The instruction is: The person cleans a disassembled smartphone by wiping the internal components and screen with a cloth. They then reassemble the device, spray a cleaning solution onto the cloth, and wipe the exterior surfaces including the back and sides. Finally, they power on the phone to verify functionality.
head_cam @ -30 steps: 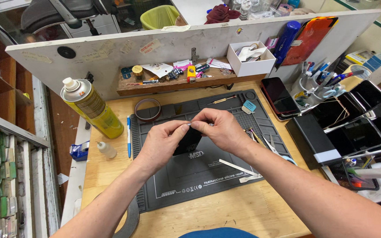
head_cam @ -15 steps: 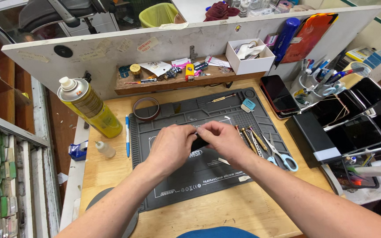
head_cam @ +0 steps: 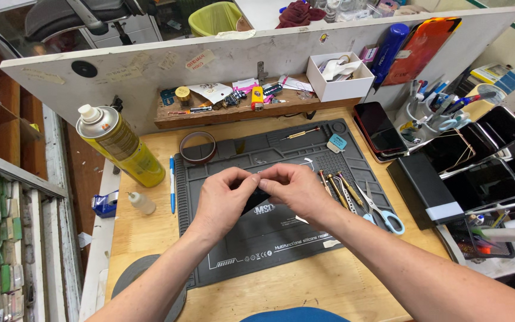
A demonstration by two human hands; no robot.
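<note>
1. Wooden bench [head_cam: 281,292] is carrying a grey silicone mat [head_cam: 269,238].
2. Left hand [head_cam: 220,200] and right hand [head_cam: 296,189] are meeting above the mat, each grip pinching one small dark part [head_cam: 256,200].
3. Scissors [head_cam: 379,211] are lying just right of them.

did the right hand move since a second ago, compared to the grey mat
Yes. The right hand has slid left over the grey mat, closing in until its fingertips meet the left hand.

Phone repair workshop, grey silicone work mat [head_cam: 305,238], precision screwdrivers [head_cam: 335,188], stacked phones [head_cam: 478,161], yellow spray can [head_cam: 120,146]
</note>
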